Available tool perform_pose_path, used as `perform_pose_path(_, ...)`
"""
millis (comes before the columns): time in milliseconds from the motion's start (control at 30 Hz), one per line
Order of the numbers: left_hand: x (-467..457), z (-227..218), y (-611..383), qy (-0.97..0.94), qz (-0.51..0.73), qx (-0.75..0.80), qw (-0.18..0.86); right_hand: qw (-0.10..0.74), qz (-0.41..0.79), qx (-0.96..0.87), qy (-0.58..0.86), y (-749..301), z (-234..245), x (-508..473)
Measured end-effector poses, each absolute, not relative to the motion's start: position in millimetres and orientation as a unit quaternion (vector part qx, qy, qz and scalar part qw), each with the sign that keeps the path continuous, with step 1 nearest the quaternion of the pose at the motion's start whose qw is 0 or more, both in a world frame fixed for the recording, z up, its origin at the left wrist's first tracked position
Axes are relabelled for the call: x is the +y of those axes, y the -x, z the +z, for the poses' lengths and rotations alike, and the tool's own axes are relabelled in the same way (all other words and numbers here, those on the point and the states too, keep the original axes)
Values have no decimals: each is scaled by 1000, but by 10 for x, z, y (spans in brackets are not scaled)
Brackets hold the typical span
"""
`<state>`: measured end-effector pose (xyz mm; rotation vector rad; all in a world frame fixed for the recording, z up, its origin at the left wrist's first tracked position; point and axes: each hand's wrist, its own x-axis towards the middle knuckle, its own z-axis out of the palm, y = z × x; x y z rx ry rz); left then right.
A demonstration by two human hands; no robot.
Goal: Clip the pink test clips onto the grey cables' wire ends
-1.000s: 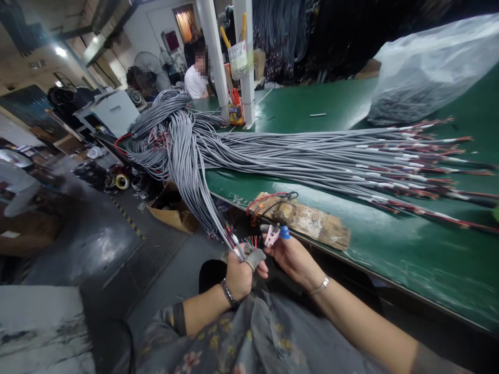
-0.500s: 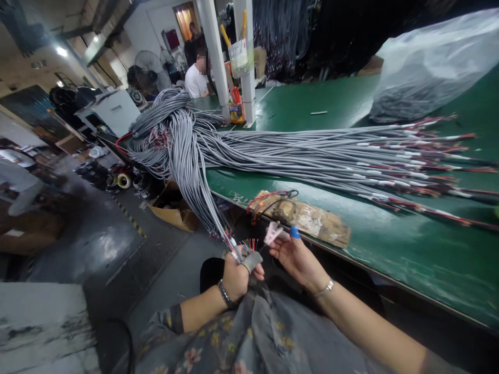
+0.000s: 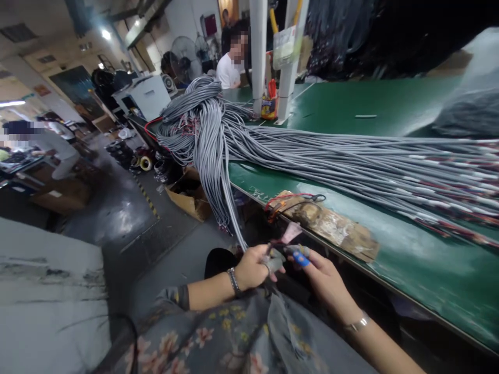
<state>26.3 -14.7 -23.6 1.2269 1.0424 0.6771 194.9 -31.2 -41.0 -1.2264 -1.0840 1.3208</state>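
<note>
My left hand [image 3: 255, 267] is closed around the end of a grey cable [image 3: 238, 234] that hangs down from the large bundle. Grey tape covers part of its fingers. Close beside it, my right hand [image 3: 322, 275] is closed in a pinch, blue tape on its thumb. A pale pink clip-like piece [image 3: 291, 232] sticks up from the right fingertips. Thin dark wires run between the two hands, but blur hides their exact ends. The grey cable bundle [image 3: 296, 143] lies along the green table [image 3: 273, 182], with its stripped, red-and-white ends at the right.
A worn wooden board [image 3: 339, 228] with red and black leads sits at the table's front edge. An open cardboard box [image 3: 191, 195] is on the floor. A white post [image 3: 257, 57] rises from the table. A person [image 3: 230, 67] sits behind; another bends at far left.
My right hand has come to the left hand, bringing the pink piece to the cable end. The fanned coloured wires are now hidden. The camera view has turned left.
</note>
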Motion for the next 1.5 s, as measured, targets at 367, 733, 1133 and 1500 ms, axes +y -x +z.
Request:
perform_pose_path(367, -199, -228, -231, -768, 215, 405, 447, 459, 453, -656, 393, -1926, -108, -482)
perform_pose_path(733, -93, -218, -81, -339, 537, 490, 597, 447, 541, -544, 460, -1897, -284, -391)
perform_pose_path(1133, -78, -145, -158, -519, 406, 445, 607, 405, 687, -471, 378, -1645, -345, -318)
perform_pose_path(1500, -72, -196, -191, -490, 381, 485, 616, 389, 602, -505, 480, -1744, -417, -328)
